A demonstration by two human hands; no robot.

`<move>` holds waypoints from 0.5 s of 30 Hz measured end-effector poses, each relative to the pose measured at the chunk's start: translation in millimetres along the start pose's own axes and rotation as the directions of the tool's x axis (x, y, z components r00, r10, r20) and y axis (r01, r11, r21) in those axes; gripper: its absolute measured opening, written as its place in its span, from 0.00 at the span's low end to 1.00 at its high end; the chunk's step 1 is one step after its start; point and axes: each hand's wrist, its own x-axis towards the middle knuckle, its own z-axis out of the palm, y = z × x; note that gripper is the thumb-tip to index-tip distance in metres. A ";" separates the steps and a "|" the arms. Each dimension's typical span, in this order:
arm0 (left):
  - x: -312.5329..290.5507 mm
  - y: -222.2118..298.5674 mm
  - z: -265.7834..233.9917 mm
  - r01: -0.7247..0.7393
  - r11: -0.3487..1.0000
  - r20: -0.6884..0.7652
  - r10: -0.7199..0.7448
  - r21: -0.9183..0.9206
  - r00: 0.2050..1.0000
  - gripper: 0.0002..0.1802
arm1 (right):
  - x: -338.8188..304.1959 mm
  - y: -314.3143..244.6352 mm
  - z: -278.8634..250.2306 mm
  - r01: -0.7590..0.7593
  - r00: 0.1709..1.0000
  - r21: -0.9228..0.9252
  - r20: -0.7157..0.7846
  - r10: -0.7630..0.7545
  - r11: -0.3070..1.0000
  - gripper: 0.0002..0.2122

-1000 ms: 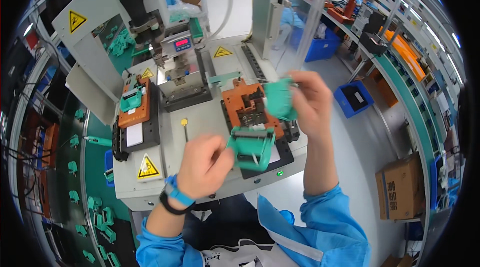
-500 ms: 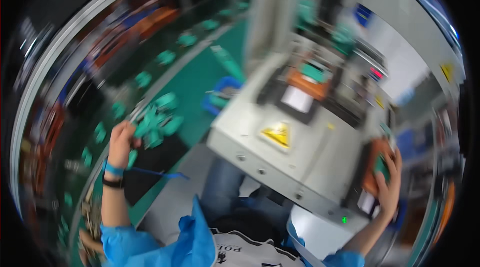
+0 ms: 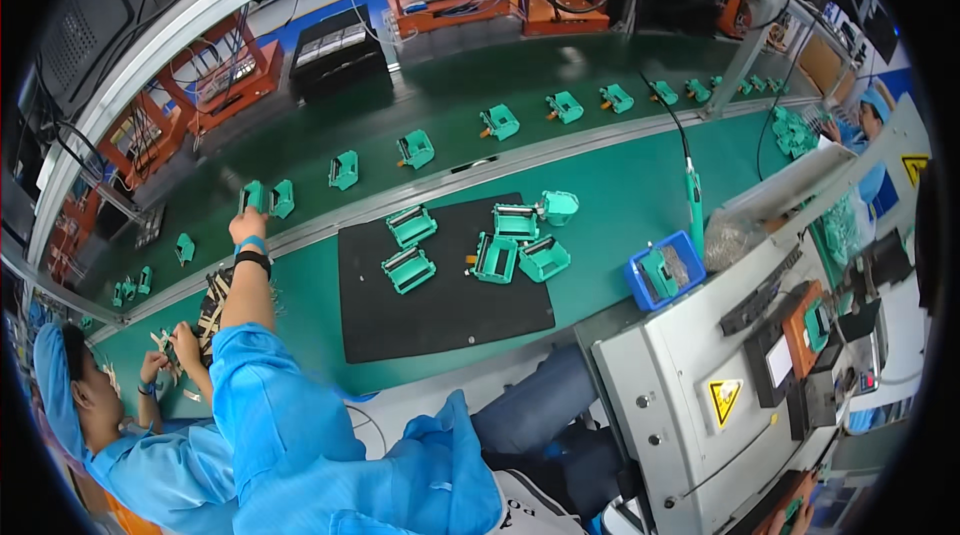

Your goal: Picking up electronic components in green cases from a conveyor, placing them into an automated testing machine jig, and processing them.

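Note:
My left hand (image 3: 248, 226), with a blue wrist strap and dark band, reaches far left over the conveyor. Its fingers are closed on a green plastic housing (image 3: 251, 195) at the belt's near side. Beside that stands another green housing (image 3: 282, 199). On the black mat (image 3: 440, 320) lie several similar housings (image 3: 410, 271), some with black rollers. At the lower right rim my right hand (image 3: 803, 513) is partly cut off. Its fingers are around a small green part (image 3: 792, 509) at an orange-brown fixture (image 3: 775, 520).
Green housings line the dark conveyor (image 3: 450, 95). A metal rail (image 3: 465, 167) separates belt and bench. At right are a blue bin (image 3: 664, 275), a green electric screwdriver (image 3: 693, 197) and a grey machine (image 3: 670, 425) with a warning sign. A co-worker (image 3: 110, 415) handles strips at left.
The view has swung left and sharpened. My left hand has gone from near the pile of housings to a housing on the conveyor. My right hand stays by the orange-brown fixture.

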 end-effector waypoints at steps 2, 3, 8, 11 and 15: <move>7.7 -20.3 -5.6 0.078 0.994 0.044 -0.081 0.080 0.996 0.22 | 0.5 -10.8 3.4 0.028 0.998 -0.003 -0.050 -0.028 1.000 0.19; -1.3 -17.7 -1.5 0.032 0.989 0.018 -0.035 0.147 0.999 0.23 | 0.0 -15.8 4.4 0.017 0.998 -0.021 -0.056 -0.018 1.000 0.18; -73.9 16.9 23.3 -0.249 0.900 0.031 0.256 0.357 0.966 0.32 | -5.4 -6.8 7.4 -0.011 0.982 -0.166 -0.190 -0.021 0.986 0.19; -86.0 22.7 25.7 -0.384 0.793 0.198 0.330 0.472 0.923 0.38 | 0.2 -4.3 15.7 -0.026 0.974 -0.200 -0.224 -0.019 0.979 0.18; -90.3 45.1 35.0 -0.354 0.911 0.168 0.323 0.210 0.931 0.33 | -1.4 -1.7 29.5 -0.010 0.939 0.000 -0.343 0.010 1.000 0.16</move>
